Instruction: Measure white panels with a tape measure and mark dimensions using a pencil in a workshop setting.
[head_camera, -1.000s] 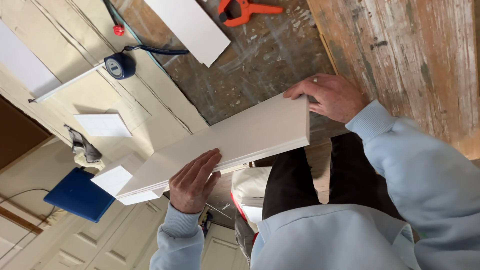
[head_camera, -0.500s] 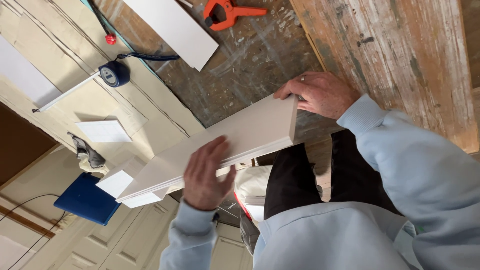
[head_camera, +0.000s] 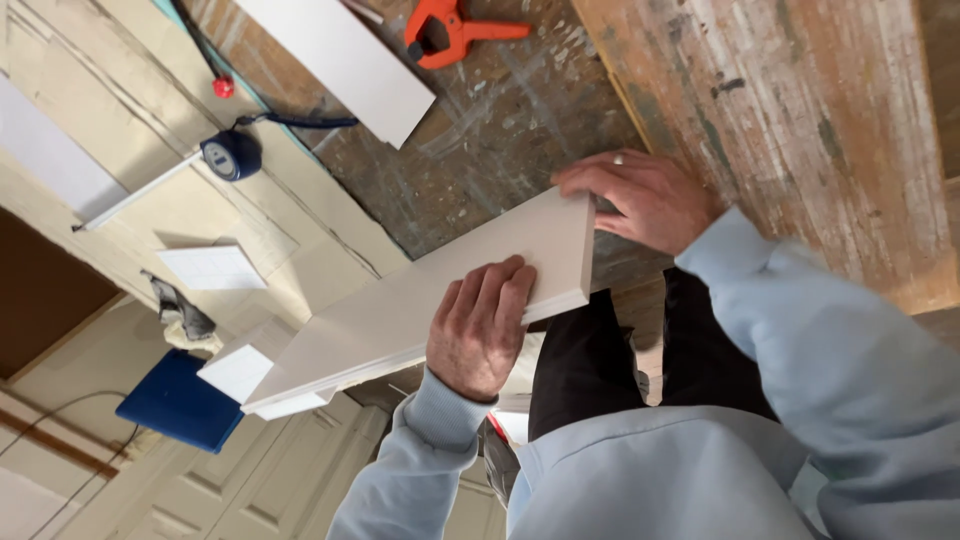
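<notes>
Clearly a white board is held flat between both hands, over the bench.
Left hand lies palm-down on the board's top face near its square end, fingers loosely spread and curled over the near edge; right hand cups the end corner, fingers bent against it. The board hangs tilted above the worn wooden bench, apart from it. I judge it is being positioned; setting it down calls for a level, steady two-handed grip.
</notes>
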